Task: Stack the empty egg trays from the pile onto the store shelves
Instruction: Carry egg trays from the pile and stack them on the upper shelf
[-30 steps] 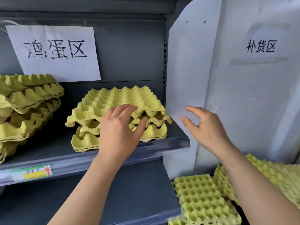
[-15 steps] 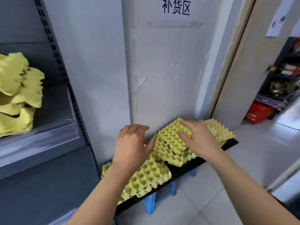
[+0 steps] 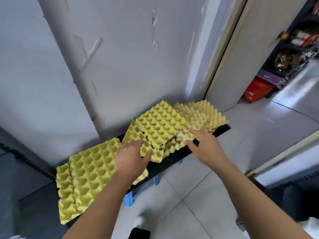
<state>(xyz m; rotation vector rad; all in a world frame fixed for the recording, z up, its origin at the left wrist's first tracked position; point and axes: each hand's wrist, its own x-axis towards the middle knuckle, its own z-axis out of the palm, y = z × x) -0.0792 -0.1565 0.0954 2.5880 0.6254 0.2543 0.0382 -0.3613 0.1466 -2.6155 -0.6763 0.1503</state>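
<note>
Three clumps of yellow egg trays (image 3: 174,144) sit on a black board (image 3: 174,161) against the white wall (image 3: 120,57), running from my 8 o'clock up to 1 o'clock. The left stack (image 3: 86,173) is at 8 o'clock, cups up, several deep. The middle clump is at 12 o'clock, its top tray (image 3: 160,125) cups up and skewed over the ones beneath. Paler trays at 1 o'clock lie bumps up.

My left hand (image 3: 131,159) lies on the near corner of a lower middle tray, fingers fairly straight, thumb spread wide along the edge, nothing clasped. My right hand (image 3: 205,147) pinches the near corner of a pale tray (image 3: 183,136) between thumb and forefinger.

A blue stool (image 3: 131,197) is under the board at 6 o'clock. A red basket (image 3: 257,90) is well apart at 2 o'clock, past the door frame. Grey tiled floor (image 3: 198,195) is below.
</note>
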